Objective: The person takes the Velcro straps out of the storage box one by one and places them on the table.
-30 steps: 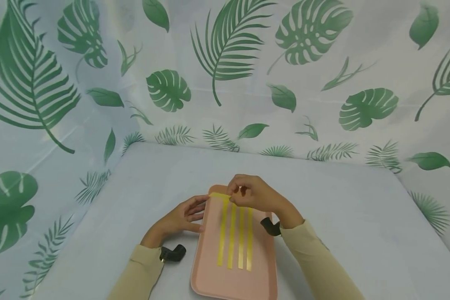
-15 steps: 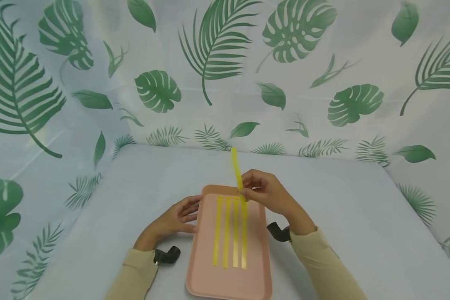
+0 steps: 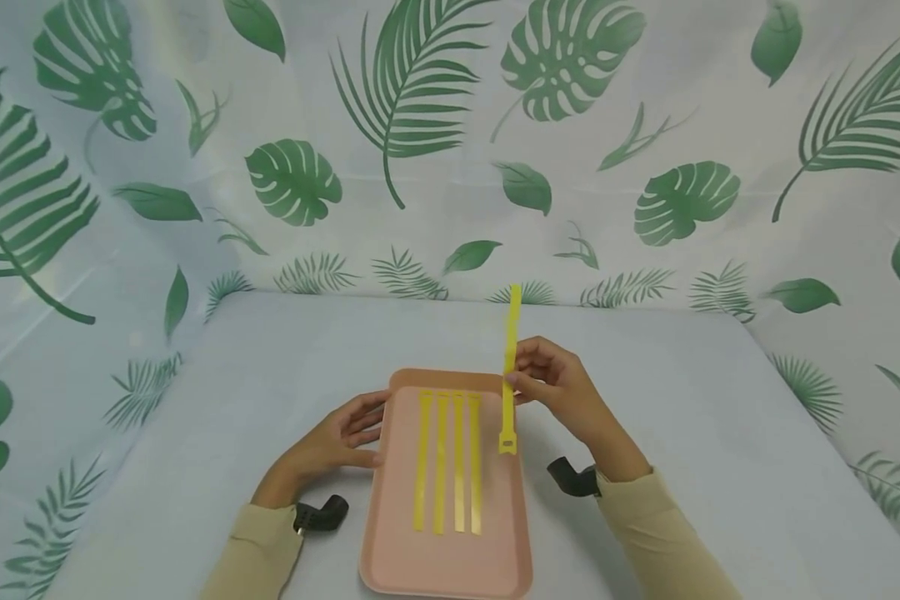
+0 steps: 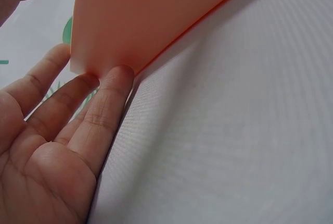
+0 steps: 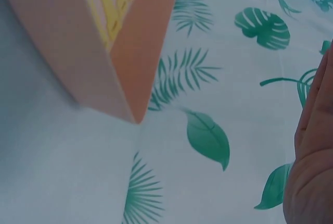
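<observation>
Leftmost, in the lower left of the head view, a beige sleeve and a black wrist camera lead up to the left hand, whose fingers are spread and nearly straight. Its fingertips and thumb touch the left edge of the pink tray; the left wrist view shows fingertips against the tray's outer wall. The tray stands in the lower middle of the frame on the white tabletop, its long axis running up and down the picture. Inside, a little left of its middle, four yellow cable straps lie side by side, lengthwise with the tray, their wider ends at the top.

Farther right, a fifth yellow strap appears over the tray's upper right corner, slotted end lowermost, plain end reaching past the tray's far rim. Its long axis runs nearly in line with the four; whether its lower end touches the right rim I cannot tell. The right hand, right beside it, pinches it near mid-length between thumb and fingers, while the left is well apart, across the tray. In the right wrist view only part of this hand shows, at the right edge, without the pinch
</observation>
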`<action>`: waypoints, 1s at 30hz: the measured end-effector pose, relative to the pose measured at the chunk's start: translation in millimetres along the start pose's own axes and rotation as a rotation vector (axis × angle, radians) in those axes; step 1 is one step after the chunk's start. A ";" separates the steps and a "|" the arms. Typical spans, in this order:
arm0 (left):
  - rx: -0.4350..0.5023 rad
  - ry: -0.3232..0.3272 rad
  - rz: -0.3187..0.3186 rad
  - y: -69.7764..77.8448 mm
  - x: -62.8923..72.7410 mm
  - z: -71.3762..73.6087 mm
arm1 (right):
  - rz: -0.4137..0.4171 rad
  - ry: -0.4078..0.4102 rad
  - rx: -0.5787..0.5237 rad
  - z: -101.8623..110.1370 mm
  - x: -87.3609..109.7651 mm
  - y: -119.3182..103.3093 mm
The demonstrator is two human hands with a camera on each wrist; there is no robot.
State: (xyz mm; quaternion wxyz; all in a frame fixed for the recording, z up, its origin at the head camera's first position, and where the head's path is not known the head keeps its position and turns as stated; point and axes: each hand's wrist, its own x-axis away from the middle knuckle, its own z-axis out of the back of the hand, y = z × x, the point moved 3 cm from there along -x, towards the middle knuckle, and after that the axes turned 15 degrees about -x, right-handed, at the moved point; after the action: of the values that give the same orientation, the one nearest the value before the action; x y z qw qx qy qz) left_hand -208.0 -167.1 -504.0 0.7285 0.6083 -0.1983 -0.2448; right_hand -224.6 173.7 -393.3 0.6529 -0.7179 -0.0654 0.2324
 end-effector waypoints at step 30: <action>0.013 -0.012 -0.031 2.8 1.1 -1.4 | -0.421 0.027 -0.036 48.8 35.7 34.9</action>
State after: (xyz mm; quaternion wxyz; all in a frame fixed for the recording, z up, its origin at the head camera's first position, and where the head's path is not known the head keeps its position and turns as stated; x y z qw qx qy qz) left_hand -205.9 -166.2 -501.5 0.7196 0.6143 -0.1949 -0.2585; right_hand -220.8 227.2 -437.9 0.6748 -0.7031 -0.2095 0.0798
